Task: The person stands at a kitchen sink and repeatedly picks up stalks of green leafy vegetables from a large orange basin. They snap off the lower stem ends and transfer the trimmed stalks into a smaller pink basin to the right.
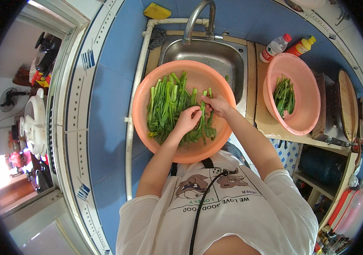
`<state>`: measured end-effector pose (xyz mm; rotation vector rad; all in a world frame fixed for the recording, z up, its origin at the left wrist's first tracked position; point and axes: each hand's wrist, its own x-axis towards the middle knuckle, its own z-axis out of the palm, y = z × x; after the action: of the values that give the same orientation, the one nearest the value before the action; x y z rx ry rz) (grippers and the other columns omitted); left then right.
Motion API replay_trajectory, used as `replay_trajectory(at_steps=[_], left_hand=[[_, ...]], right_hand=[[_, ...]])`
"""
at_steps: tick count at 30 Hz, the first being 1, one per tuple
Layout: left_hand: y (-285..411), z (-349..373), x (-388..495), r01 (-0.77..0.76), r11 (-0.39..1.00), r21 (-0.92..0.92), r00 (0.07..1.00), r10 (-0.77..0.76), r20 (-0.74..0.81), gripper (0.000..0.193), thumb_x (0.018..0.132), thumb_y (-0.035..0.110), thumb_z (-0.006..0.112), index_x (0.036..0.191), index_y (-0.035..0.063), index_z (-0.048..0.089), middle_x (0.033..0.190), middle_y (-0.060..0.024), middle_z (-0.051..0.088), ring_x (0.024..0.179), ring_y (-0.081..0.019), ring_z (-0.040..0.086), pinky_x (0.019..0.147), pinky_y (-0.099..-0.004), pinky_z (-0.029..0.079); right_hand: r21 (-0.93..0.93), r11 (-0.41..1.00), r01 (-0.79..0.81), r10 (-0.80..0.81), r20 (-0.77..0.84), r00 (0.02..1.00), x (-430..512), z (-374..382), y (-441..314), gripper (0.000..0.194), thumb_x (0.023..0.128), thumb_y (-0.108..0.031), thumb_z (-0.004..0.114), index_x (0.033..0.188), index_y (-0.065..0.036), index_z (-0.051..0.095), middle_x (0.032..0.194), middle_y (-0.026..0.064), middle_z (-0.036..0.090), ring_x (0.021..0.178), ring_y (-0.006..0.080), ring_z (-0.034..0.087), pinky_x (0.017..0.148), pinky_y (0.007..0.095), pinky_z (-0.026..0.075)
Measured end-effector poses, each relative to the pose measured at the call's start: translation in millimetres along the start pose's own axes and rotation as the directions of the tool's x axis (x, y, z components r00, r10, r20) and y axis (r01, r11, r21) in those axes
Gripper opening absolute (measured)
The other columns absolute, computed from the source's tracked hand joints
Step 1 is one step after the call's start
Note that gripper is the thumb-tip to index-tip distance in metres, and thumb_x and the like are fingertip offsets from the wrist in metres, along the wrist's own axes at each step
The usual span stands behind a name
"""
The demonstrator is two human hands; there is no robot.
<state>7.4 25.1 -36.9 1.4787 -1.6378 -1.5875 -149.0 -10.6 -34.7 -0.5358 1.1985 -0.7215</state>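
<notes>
A large orange plastic basin [184, 156] stands at the near edge of the metal sink, holding green leafy stalks [165, 98] with their cut ends pointing away from me. Over the middle of the basin, my left hand [188, 120] has its fingertips bent against a leafy stalk [202, 110]; whether it grips the stalk is unclear. My right hand [216, 104] pinches the upper part of that same stalk between thumb and fingers. Another stalk [210, 122] hangs just beside it, partly behind the fingers. A few yellow flowers [151, 134] show at the basin's lower left.
Behind the basin are a stainless steel sink [229, 57] and a curved faucet [194, 22]. To the right, a pink basin [308, 92] holds leafy greens [284, 95], near a plastic bottle [276, 48], a yellow-capped bottle [301, 46] and a stove [320, 111]. A white pipe [129, 140] runs along the left wall.
</notes>
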Motion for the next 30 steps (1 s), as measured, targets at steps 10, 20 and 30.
replay_trajectory(at_steps=[10, 20, 30], left_hand=[[5.9, -0.4, -2.8, -0.389, 0.864, 0.319, 0.906, 0.421, -0.038, 0.019, 0.081, 0.012, 0.047, 0.091, -0.0032, 0.052, 0.078, -0.014, 0.052, 0.066, -0.0284, 0.052, 0.059, -0.032, 0.042], [-2.4, 4.0, 2.8, -0.176, 0.984, 0.004, 0.979, 0.175, -0.105, 0.023, 0.082, 0.016, 0.047, 0.094, -0.0025, 0.053, 0.075, -0.0095, 0.057, 0.061, -0.0146, 0.052, 0.056, -0.0263, 0.041], [5.9, 5.1, 6.7, 0.026, 0.924, -0.38, 0.998, -0.001, 0.065, 0.025, 0.086, 0.02, 0.041, 0.097, -0.0003, 0.052, 0.078, -0.0006, 0.053, 0.073, -0.0076, 0.046, 0.069, -0.0217, 0.037]], right_hand=[[-0.125, 0.992, 0.03, -0.025, 0.035, 0.999, 0.3, -0.4, 0.0, 0.013, 0.081, -0.016, 0.052, 0.085, -0.004, 0.048, 0.056, 0.0005, 0.041, 0.044, 0.0098, 0.037, 0.04, 0.024, 0.031], [0.016, 1.0, -0.005, 0.004, 0.044, 0.999, -4.3, -2.4, -6.7, 0.009, 0.083, -0.016, 0.05, 0.079, -0.008, 0.047, 0.059, -0.0011, 0.041, 0.049, 0.0085, 0.037, 0.044, 0.0217, 0.03], [0.157, 0.987, -0.029, 0.016, 0.081, 0.997, -15.1, -2.4, -18.0, 0.009, 0.083, -0.015, 0.049, 0.083, -0.006, 0.049, 0.069, 0.0015, 0.049, 0.054, 0.0094, 0.043, 0.046, 0.0227, 0.034]])
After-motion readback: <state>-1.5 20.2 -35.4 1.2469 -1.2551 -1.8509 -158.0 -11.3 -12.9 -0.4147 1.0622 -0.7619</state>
